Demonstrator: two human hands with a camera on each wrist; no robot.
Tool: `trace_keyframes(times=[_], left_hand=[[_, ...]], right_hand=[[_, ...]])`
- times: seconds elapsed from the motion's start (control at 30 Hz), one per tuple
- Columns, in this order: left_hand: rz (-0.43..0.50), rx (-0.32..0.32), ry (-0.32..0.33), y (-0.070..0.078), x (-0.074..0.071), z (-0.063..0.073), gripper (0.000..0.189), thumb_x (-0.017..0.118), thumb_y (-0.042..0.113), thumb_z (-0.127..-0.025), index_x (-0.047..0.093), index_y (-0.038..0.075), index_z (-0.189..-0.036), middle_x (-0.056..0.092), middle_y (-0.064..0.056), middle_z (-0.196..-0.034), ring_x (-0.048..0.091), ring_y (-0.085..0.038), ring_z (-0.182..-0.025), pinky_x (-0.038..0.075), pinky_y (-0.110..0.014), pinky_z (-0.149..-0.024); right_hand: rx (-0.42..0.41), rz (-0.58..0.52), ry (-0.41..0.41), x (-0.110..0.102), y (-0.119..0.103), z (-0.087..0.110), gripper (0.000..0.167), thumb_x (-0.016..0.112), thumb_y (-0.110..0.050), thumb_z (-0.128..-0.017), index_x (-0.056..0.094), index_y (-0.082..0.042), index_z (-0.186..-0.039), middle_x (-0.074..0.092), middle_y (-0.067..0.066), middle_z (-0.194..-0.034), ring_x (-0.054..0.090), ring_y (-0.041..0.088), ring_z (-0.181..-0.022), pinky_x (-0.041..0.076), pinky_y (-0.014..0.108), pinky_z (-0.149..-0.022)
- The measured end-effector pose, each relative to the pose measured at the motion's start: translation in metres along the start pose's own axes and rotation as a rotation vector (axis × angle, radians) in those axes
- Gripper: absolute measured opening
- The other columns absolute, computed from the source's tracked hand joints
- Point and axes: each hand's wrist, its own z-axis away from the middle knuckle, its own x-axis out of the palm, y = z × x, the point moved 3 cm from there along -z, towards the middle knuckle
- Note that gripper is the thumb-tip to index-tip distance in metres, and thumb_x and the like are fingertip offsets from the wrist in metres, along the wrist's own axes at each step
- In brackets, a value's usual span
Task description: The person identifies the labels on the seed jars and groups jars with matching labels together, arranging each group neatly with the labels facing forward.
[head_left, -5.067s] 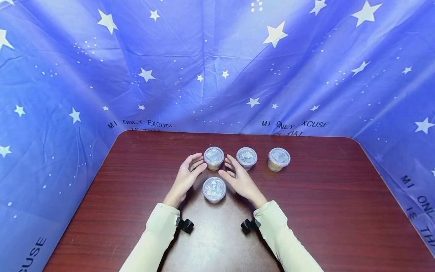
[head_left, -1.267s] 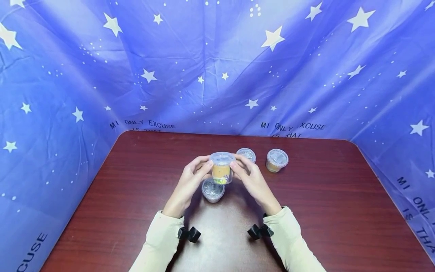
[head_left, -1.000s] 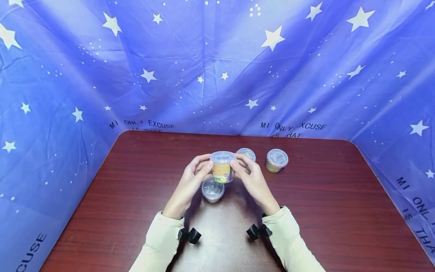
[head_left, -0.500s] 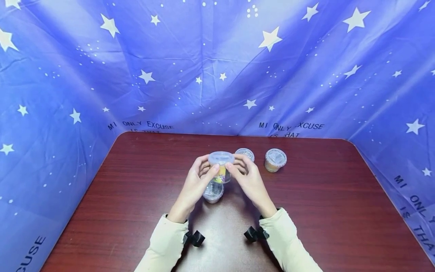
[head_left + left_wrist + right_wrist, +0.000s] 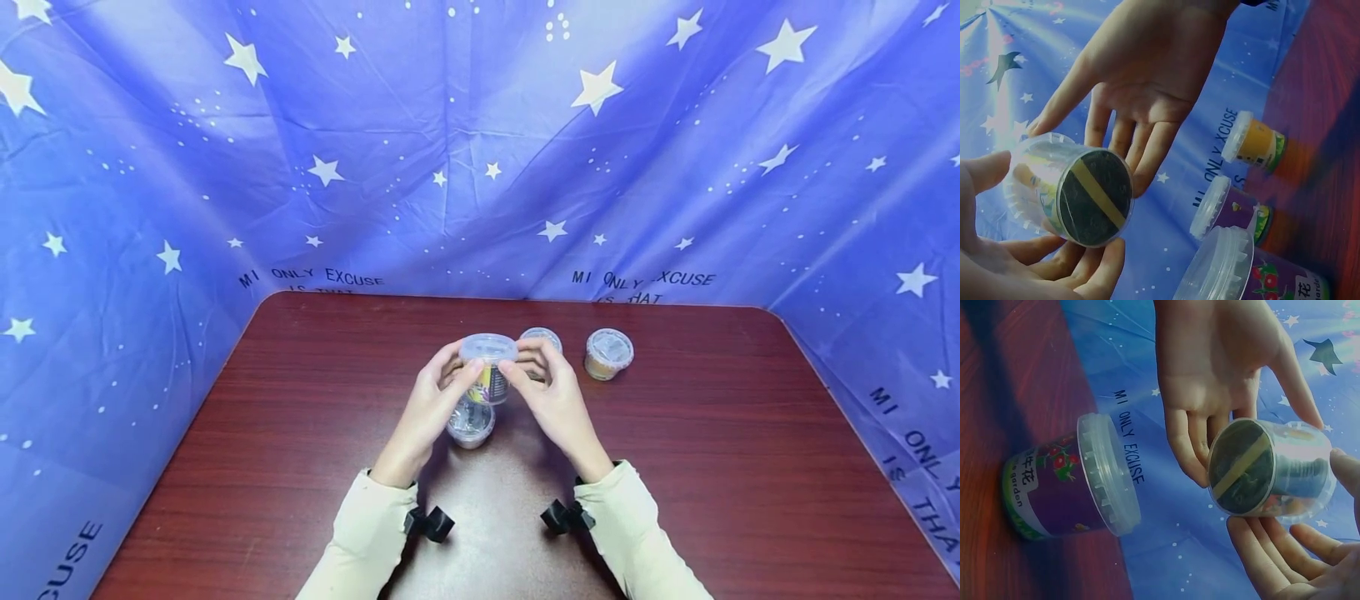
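Observation:
A small clear plastic tub point(image 5: 489, 348) with a lid and a printed label hangs above the table between both hands. My left hand point(image 5: 429, 396) grips its left side, thumb on the front. On the right side my right hand point(image 5: 547, 396) holds it the same way. Seen from below in the left wrist view, the tub's base point(image 5: 1094, 197) is dark with a yellow stripe across it. Behind and below it in the head view, a second lidded tub point(image 5: 471, 427) stands on the table, partly covered. Its purple label point(image 5: 1054, 487) with red flowers shows in the right wrist view.
Two more lidded tubs stand farther back on the reddish wooden table point(image 5: 712, 450): one point(image 5: 543, 336) partly behind the right hand, and an orange-labelled one point(image 5: 609, 354) to its right. A blue star-patterned cloth point(image 5: 480, 150) surrounds the table's back and sides.
The back-left tub was lifted from the table and brought nearer, gripped by both hands. Over the last second it has turned, its orange label front giving way to a dark, printed side.

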Motion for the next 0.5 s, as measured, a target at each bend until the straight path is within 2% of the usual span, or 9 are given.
trace_keyframes(times=[0.13,0.3,0.5], left_hand=[[0.031,-0.018,-0.034,0.002,-0.0014,0.0002,0.043,0.061,0.028,-0.098,0.055,0.012,-0.137,0.063,-0.012,-0.125,0.06,-0.019,-0.111,0.047,-0.035,-0.099],[0.059,-0.033,-0.046,0.0013,-0.0026,-0.0003,0.042,0.058,0.029,-0.1,0.054,0.012,-0.138,0.064,-0.012,-0.123,0.061,-0.017,-0.11,0.045,-0.036,-0.101],[0.143,-0.077,-0.084,-0.0011,-0.0018,-0.001,0.048,0.053,0.032,-0.102,0.048,0.007,-0.143,0.062,-0.015,-0.126,0.063,-0.017,-0.109,0.046,-0.037,-0.104]], right_hand=[[-0.007,-0.024,-0.015,-0.0033,-0.0006,-0.0001,0.032,0.067,-0.014,-0.095,0.056,-0.001,-0.122,0.066,0.016,-0.109,0.066,0.013,-0.095,0.056,0.027,-0.083],[-0.024,-0.077,-0.015,-0.005,-0.0035,0.0,0.03,0.066,-0.009,-0.095,0.056,0.003,-0.121,0.065,0.02,-0.106,0.066,0.01,-0.091,0.058,0.03,-0.08],[-0.022,-0.129,-0.014,-0.0073,-0.0025,-0.0006,0.028,0.064,-0.01,-0.096,0.058,0.003,-0.12,0.065,0.013,-0.101,0.067,0.011,-0.088,0.06,0.033,-0.079]])
